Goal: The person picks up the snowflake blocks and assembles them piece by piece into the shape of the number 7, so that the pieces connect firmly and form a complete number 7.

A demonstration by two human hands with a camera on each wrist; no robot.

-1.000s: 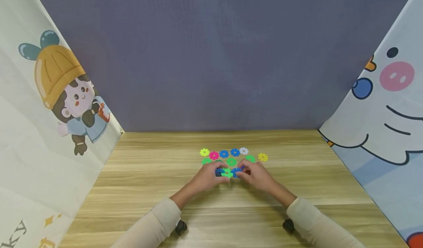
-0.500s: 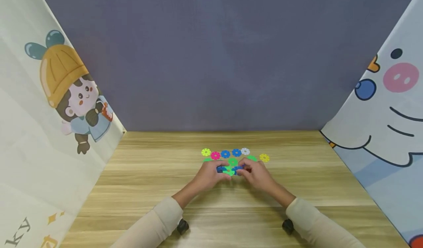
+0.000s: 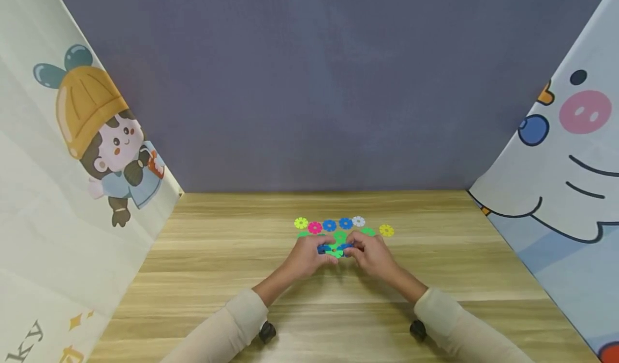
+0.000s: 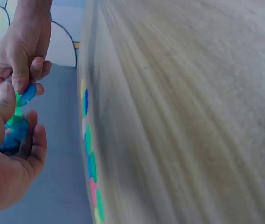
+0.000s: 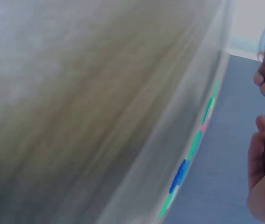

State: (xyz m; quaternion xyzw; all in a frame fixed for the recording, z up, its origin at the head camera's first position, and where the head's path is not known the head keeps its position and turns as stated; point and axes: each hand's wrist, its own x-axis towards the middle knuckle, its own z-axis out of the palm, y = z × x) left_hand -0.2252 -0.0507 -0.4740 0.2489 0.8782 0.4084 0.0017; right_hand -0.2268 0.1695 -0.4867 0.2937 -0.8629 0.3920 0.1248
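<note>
Between the two hands, above the table, is a green notched plastic disc (image 3: 333,254) with blue notched discs at its left and right sides. My left hand (image 3: 304,256) grips the joined pieces around the left blue disc (image 4: 15,135), fingers above and thumb below. My right hand (image 3: 374,255) pinches the right blue disc (image 4: 28,94) between thumb and fingers, against the green disc's right edge. How far the notches fit into each other is hidden by the fingers. In the right wrist view the pieces are partly cut off at the right edge.
Behind the hands, loose discs lie flat on the wooden table (image 3: 217,277): a lime one (image 3: 301,223), a pink one (image 3: 315,227), blue ones (image 3: 329,225), a white one (image 3: 358,221), a yellow one (image 3: 386,230) and green ones (image 3: 367,232). A grey panel (image 3: 319,84) stands behind.
The hands and joined pieces have risen slightly. The right blue disc, flatter earlier, now looks more tilted against the green disc. Both hands keep their holds; the loose discs stay put.
</note>
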